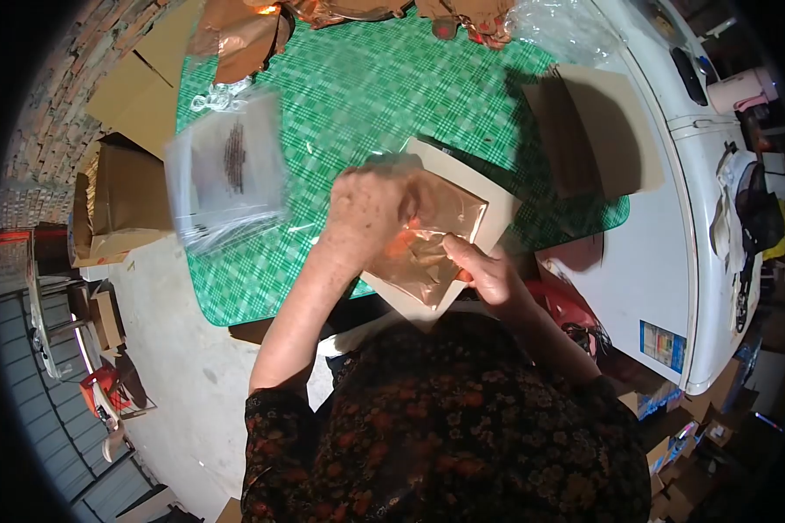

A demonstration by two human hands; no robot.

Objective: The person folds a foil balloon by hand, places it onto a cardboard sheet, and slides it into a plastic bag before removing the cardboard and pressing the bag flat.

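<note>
A shiny copper-coloured packet [458,209] lies over a cream card or board [501,209] at the table's near edge. My left hand [366,209] is curled over the packet's left side, its fingertips hidden beneath the hand. On the lower right, my right hand [481,268] pinches the packet's edge between thumb and fingers. A stack of clear plastic bags [257,166] rests on the green checked table cover [349,96], left of my hands.
Copper-coloured sheets [244,44] lie along the table's far edge, beside crumpled clear plastic [563,30]. Brown card pieces [597,131] stand at the right, near a white appliance [654,261]. An open cardboard box [131,196] is at the left.
</note>
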